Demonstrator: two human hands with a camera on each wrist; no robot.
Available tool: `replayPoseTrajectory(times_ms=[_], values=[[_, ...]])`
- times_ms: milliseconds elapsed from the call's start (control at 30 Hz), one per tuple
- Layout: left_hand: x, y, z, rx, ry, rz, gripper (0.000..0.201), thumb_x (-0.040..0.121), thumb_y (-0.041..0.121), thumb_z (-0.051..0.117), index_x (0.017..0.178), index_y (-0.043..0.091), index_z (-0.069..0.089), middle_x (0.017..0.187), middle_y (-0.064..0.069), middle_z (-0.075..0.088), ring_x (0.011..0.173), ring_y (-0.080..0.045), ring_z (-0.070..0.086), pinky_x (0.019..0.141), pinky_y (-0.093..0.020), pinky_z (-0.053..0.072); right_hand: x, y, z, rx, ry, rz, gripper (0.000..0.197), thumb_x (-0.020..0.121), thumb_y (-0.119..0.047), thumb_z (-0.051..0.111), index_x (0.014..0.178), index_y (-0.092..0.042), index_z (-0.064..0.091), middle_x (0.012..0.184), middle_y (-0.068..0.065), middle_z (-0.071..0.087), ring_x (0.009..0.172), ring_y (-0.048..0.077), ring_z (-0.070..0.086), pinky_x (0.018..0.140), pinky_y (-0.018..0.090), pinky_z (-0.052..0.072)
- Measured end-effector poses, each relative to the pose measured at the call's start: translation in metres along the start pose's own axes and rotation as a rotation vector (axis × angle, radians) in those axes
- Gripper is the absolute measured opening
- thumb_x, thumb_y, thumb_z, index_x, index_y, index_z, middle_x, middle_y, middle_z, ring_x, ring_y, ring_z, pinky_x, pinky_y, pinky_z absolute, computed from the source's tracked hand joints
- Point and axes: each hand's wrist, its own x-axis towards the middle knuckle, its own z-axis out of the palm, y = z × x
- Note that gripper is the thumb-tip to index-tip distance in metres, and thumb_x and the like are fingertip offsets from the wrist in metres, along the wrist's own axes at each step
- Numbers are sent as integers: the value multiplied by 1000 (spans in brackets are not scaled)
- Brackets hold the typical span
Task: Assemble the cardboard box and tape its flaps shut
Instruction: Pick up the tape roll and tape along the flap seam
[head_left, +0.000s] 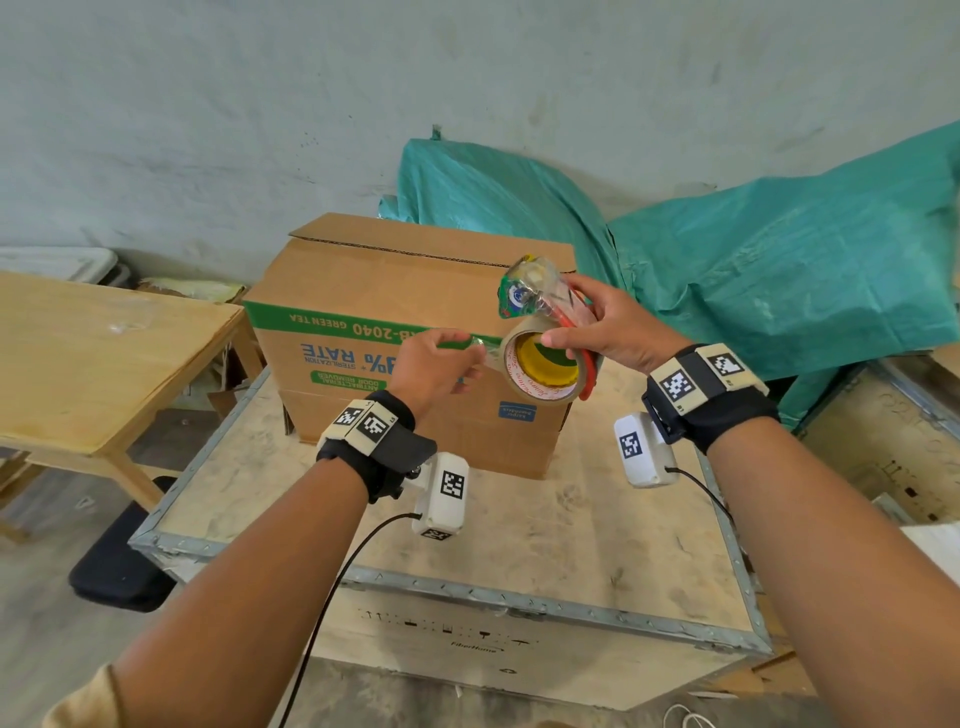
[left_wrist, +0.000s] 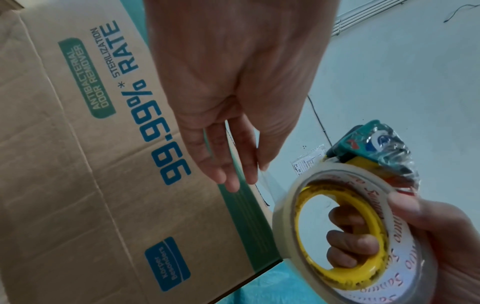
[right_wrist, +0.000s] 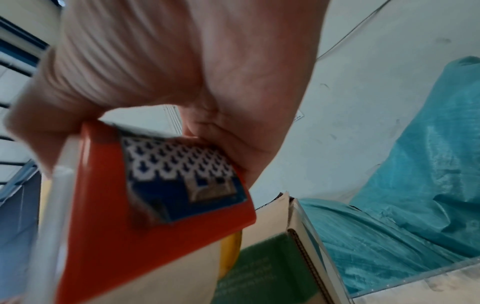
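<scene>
A brown cardboard box (head_left: 384, 312) with green and blue print stands upside down on a wooden crate (head_left: 519, 530), its top flaps folded down. My right hand (head_left: 608, 327) grips a tape dispenser (head_left: 545, 358) holding a beige tape roll with a yellow core, in front of the box's right side. In the left wrist view its fingers curl through the tape roll (left_wrist: 350, 232). My left hand (head_left: 441, 369) pinches the clear free end of the tape (head_left: 485, 353), just left of the roll. The right wrist view shows the dispenser's red body (right_wrist: 130, 216) close up in my palm.
A low wooden table (head_left: 104, 358) stands to the left. Teal tarpaulin (head_left: 753, 260) covers a heap behind and right of the box. Another crate (head_left: 883, 441) sits at the right. A black pad (head_left: 114, 566) lies on the floor by the crate's left corner.
</scene>
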Motion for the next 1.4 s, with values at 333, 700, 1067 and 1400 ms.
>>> replayPoseTrajectory(times_ms=[333, 700, 1067, 1400], values=[[7, 3, -8, -16, -51, -123, 41, 84, 19, 70, 120, 5, 58, 104, -11, 70, 93, -17, 68, 62, -25, 60, -3, -2, 2, -120, -33, -96, 54, 70, -9, 83, 111, -33, 59, 109, -4, 69, 98, 11, 67, 87, 27, 54], [-7, 11, -10, 209, -337, -360, 31, 93, 21, 57, 120, 6, 54, 110, -1, 66, 116, -12, 57, 78, -30, 52, 1, 10, 5, -123, -49, -110, 54, 70, -18, 77, 120, -18, 59, 114, 11, 68, 98, 22, 66, 87, 36, 55], [-7, 7, -1, 58, -221, -301, 23, 98, 23, 48, 112, 8, 57, 88, -10, 72, 84, -22, 69, 76, -39, 58, 3, 5, -4, -12, 36, -147, 52, 73, -20, 68, 122, -16, 54, 104, 0, 66, 87, 4, 65, 77, 21, 53], [-12, -12, 9, -63, -573, -605, 82, 94, 64, 14, 113, -3, 58, 98, -23, 70, 94, -32, 67, 80, -44, 54, 4, 6, 2, 0, 24, -146, 52, 74, -19, 70, 124, -15, 55, 116, 12, 64, 99, 20, 63, 89, 43, 52]])
